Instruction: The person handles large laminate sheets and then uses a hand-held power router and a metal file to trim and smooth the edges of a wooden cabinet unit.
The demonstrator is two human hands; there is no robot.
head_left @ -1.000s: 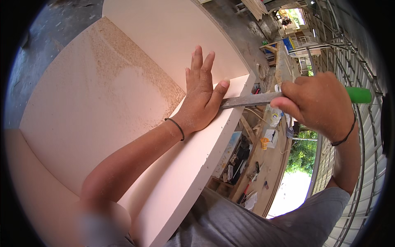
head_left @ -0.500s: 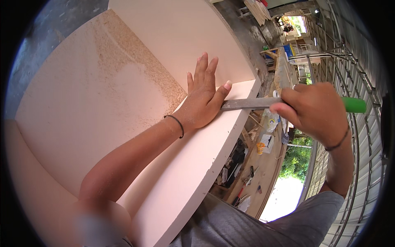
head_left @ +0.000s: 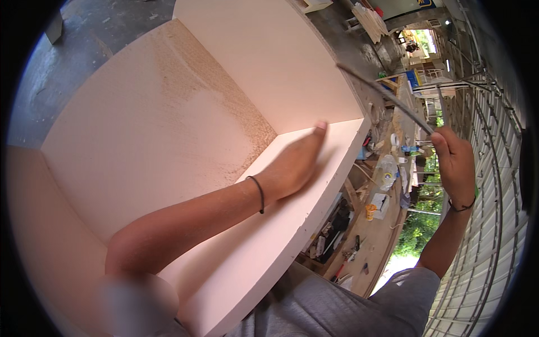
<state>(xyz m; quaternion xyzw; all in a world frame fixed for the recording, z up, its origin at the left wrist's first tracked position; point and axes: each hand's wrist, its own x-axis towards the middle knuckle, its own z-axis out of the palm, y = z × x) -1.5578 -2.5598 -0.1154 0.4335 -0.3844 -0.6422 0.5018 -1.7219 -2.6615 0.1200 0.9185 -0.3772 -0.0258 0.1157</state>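
Observation:
My left hand [head_left: 296, 166] rests on the pale narrow panel [head_left: 247, 264] of a large box-like wooden piece, near its inner corner. One digit shows stretched out toward the upright panel; the other fingers are mostly hidden behind the hand, and nothing shows in it. To the right, my right hand [head_left: 456, 168] is closed around a long metal file [head_left: 393, 100]. The file is lifted clear of the panel edge and slants up to the left, its tip in front of or near the upright panel's outer edge [head_left: 337, 62]. Only a sliver of green handle shows by the wrist.
Sawdust [head_left: 224, 104] lies on the broad inner panel [head_left: 140, 129]. Beyond the right edge stands a long workbench [head_left: 365, 247] with a plastic bag [head_left: 387, 171], an orange item [head_left: 371, 211] and several tools. A metal grid [head_left: 488, 224] lines the right wall.
The file has come off the panel edge and swung upward in my right hand. My left hand has turned, its spread fingers no longer showing. The view has shifted slightly.

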